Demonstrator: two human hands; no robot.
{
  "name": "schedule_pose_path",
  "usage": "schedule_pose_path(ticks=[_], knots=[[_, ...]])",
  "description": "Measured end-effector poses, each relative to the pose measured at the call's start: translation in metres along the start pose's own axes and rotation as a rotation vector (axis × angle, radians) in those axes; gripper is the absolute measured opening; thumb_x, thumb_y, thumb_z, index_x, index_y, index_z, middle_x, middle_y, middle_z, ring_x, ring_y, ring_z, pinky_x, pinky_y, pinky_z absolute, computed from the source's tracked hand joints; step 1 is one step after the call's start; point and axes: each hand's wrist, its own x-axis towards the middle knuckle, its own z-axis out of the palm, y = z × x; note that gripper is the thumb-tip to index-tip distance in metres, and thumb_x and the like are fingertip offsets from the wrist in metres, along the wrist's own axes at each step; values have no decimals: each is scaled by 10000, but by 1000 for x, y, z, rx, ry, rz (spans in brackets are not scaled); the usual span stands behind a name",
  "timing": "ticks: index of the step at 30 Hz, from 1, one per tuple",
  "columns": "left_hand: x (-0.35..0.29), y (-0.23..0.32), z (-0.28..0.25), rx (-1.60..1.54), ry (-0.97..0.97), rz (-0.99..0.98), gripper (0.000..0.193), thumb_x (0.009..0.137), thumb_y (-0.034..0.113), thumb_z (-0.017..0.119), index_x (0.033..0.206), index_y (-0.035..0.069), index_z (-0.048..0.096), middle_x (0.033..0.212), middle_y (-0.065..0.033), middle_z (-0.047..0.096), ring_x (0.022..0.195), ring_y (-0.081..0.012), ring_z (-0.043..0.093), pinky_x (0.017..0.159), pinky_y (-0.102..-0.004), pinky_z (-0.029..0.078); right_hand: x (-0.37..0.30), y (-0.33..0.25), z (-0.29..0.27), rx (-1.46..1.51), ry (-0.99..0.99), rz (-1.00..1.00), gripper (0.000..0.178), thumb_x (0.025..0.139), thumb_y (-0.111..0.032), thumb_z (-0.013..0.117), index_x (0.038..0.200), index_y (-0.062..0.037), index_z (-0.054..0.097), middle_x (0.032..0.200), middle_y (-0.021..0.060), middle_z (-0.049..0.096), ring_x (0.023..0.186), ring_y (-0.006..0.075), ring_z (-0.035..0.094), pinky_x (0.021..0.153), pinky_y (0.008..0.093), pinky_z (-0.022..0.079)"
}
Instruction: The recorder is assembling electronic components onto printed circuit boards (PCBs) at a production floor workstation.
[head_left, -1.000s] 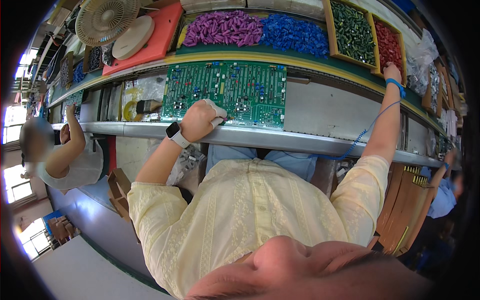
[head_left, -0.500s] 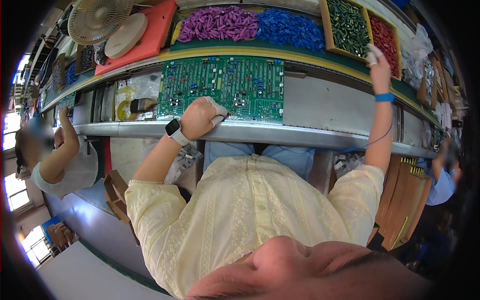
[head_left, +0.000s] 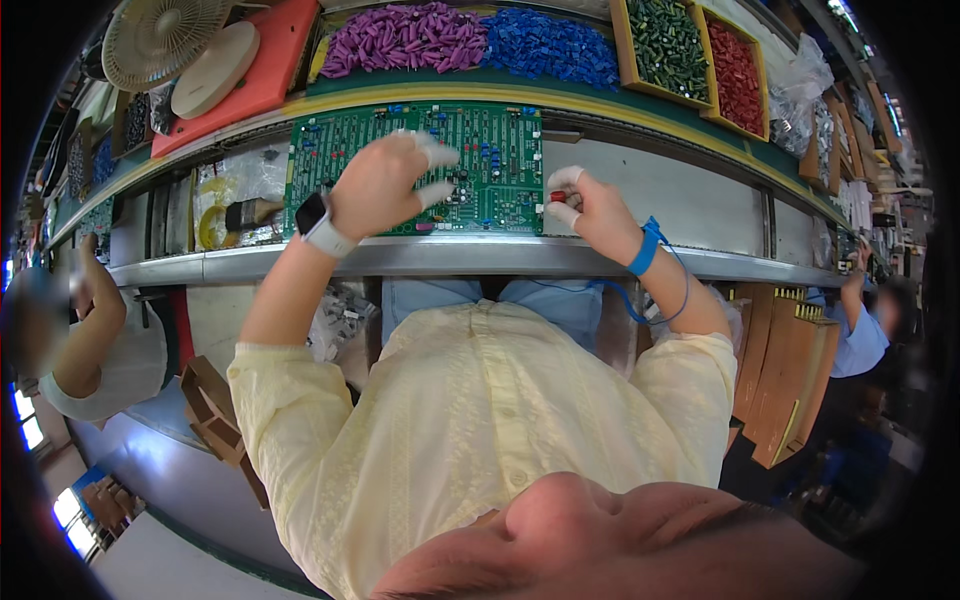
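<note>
A large green circuit board (head_left: 318,180), crowded with small parts, lies on the metal line in front of me. Over its middle is my left hand (head_left: 382,182), white covers on its fingertips, thumb and fingers spread with nothing visible between them. At the board's right edge my right hand (head_left: 600,212) pinches a small red component (head_left: 558,197) between covered thumb and fingers. A purple component (head_left: 424,227) sits at the board's near edge, below my left hand. A watch is on my left wrist; a blue corded band (head_left: 648,248) circles the right.
Behind the line lie heaps of purple components (head_left: 400,40) and blue components (head_left: 550,50). Yellow boxes hold green components (head_left: 668,45) and red components (head_left: 735,75). A brush (head_left: 252,213) lies left of the board. A metal rail (head_left: 400,254) runs along the front. People work at both sides.
My right hand has come back from the red components' box to the board, now with a red component. My left hand has lifted off the board's near edge and spread its fingers.
</note>
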Motion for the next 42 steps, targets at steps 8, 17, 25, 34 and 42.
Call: schedule_pose_path(ticks=[8, 17, 25, 34, 42], knots=[[56, -20, 45, 180, 459, 192, 249, 711, 122, 660, 953, 78, 621, 971, -79, 601, 895, -258, 567, 826, -378, 446, 5, -2, 8, -199, -133, -24, 275, 716, -41, 605, 986, -18, 554, 786, 139, 609, 672, 235, 615, 628, 320, 488], [51, -24, 65, 207, 551, 144, 322, 722, 162, 668, 1034, 113, 603, 1017, -46, 595, 923, -234, 566, 906, -417, 415, 5, -9, 19, -630, -107, -113, 185, 702, -123, 637, 870, -48, 610, 734, 123, 603, 627, 282, 594, 587, 374, 483], [49, -25, 69, 177, 529, 136, 356, 732, 231, 668, 1062, 117, 598, 1015, -56, 599, 917, -235, 568, 916, -416, 411, 9, -13, 21, -770, -116, -120, 176, 703, -163, 628, 843, -57, 625, 759, 130, 600, 664, 303, 599, 611, 393, 495], [49, -29, 73, 175, 551, 129, 394, 742, 286, 653, 1086, 110, 577, 990, -68, 612, 897, -240, 578, 913, -432, 407, 12, -16, 20, -863, -182, -136, 187, 710, -184, 619, 850, -62, 634, 738, 118, 589, 656, 291, 598, 604, 391, 492], [49, -31, 77, 175, 548, 123, 412, 741, 296, 656, 1100, 113, 571, 997, -69, 610, 891, -244, 578, 910, -422, 411, 13, -19, 21, -878, -176, -155, 112, 688, -146, 612, 733, -44, 599, 733, 129, 593, 650, 300, 605, 582, 398, 496]])
